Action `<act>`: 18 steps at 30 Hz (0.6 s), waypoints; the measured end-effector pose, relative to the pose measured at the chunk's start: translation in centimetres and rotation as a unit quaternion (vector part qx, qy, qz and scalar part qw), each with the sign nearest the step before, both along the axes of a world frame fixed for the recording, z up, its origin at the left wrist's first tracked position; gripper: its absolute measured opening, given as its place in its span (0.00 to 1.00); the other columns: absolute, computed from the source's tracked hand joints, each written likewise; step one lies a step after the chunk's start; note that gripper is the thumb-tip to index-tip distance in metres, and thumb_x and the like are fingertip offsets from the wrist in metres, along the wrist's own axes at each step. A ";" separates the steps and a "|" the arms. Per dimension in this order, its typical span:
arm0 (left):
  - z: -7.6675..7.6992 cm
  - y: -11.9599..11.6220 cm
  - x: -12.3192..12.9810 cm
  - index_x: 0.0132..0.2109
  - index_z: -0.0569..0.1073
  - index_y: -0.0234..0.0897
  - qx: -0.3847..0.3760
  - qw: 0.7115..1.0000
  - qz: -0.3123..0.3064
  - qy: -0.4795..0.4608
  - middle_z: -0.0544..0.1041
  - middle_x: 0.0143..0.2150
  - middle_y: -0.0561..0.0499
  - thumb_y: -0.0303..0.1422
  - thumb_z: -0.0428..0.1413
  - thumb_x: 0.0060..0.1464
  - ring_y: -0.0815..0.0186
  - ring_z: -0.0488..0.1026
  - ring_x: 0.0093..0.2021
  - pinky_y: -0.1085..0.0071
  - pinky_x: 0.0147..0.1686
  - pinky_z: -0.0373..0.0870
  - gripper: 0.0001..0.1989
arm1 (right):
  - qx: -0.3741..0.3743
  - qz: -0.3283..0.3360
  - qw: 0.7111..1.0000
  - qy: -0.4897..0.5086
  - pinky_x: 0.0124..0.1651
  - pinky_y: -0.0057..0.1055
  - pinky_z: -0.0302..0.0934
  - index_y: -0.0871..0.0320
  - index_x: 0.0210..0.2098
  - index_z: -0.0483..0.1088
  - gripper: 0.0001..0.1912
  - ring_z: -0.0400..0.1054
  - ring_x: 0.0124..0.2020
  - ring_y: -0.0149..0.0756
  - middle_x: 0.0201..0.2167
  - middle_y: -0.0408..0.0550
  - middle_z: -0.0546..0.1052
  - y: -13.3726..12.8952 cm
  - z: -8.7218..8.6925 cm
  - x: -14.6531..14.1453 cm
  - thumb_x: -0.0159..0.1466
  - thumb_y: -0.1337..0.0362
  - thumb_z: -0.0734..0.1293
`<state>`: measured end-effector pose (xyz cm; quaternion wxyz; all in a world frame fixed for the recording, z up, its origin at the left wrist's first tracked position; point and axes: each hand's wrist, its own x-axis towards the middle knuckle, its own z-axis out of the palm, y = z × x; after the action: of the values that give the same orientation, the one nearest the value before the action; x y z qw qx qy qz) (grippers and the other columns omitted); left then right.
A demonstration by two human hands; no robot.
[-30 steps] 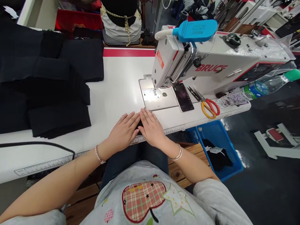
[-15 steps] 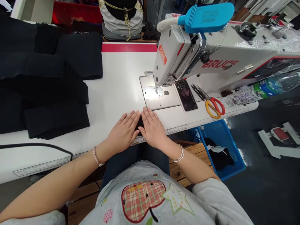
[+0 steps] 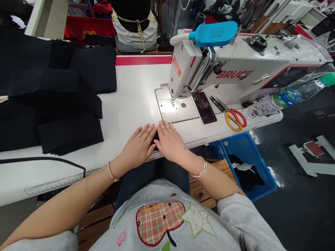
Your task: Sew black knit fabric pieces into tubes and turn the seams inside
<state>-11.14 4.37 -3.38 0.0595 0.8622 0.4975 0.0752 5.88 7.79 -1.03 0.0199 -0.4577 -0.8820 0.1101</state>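
View shifted; left hand (image 3: 137, 146), right hand (image 3: 170, 142) together on black fabric (image 3: 156, 138) by BRUCE sewing machine (image 3: 232, 74).

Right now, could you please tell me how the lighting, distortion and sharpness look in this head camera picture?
In the head view, light glares off the metal needle plate under the sewing machine, the wide lens bends the white table's front edge, the stacked black fabric loses detail in shadow, and the left hand and right hand look fairly sharp.
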 end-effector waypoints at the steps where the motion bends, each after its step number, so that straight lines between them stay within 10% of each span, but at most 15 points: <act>1: 0.0 0.0 0.0 0.71 0.49 0.29 0.001 1.000 0.000 -0.001 0.52 0.72 0.42 0.39 0.39 0.66 0.52 0.47 0.72 0.54 0.68 0.47 0.31 | -0.009 -0.006 1.000 -0.002 0.70 0.49 0.46 0.77 0.63 0.58 0.29 0.49 0.69 0.54 0.66 0.69 0.58 0.2 0.3 -0.4 0.70 0.60 0.58; 18: 0.5 -0.4 -1.5 0.72 0.41 0.33 -0.063 0.997 0.024 -0.046 0.46 0.73 0.42 0.37 0.37 0.67 0.57 0.40 0.73 0.53 0.69 0.48 0.30 | 0.032 -0.016 0.997 0.076 0.71 0.48 0.41 0.72 0.67 0.51 0.37 0.41 0.72 0.50 0.70 0.64 0.49 0.5 -2.1 -2.5 0.71 0.48 0.50</act>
<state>-12.60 4.02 -2.89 0.1351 0.8399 0.5188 0.0849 3.41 8.32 -3.10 0.1027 -0.4613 -0.8736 0.1161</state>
